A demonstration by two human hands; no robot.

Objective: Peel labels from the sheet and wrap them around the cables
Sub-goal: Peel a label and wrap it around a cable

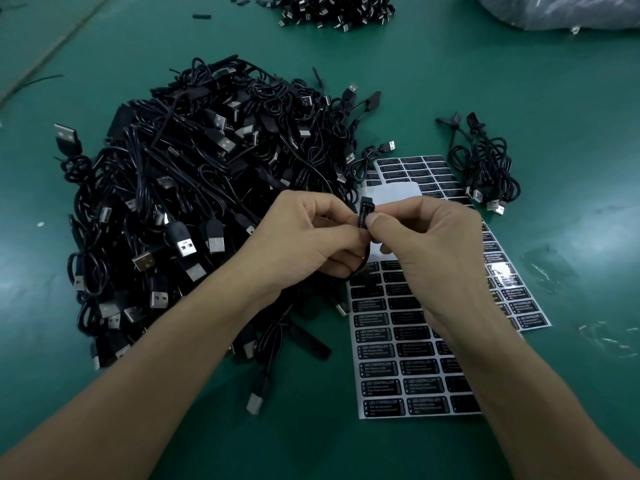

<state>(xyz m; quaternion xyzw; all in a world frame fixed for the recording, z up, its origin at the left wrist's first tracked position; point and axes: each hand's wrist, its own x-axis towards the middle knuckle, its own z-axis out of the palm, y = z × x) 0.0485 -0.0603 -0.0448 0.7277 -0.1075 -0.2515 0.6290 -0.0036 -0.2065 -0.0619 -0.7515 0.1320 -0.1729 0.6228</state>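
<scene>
My left hand (pixel 308 237) and my right hand (pixel 429 251) meet above the table and both pinch one small black controller block (pixel 364 216) on a cable. White print shows on the block between my fingertips, where a label lies on it. The block's thin black cable (pixel 360 268) hangs down from my left hand. Under my right hand lies a sheet of black labels (pixel 391 368) with white print. A second label sheet (pixel 426 174) lies behind my hands, with a bare white patch.
A big heap of black USB cables (pixel 194 188) fills the green table (pixel 104 57) to my left. A small bunch of cables (pixel 485 168) lies at the right. Another cable pile (pixel 332 8) and a clear plastic bag (pixel 561 8) sit at the far edge.
</scene>
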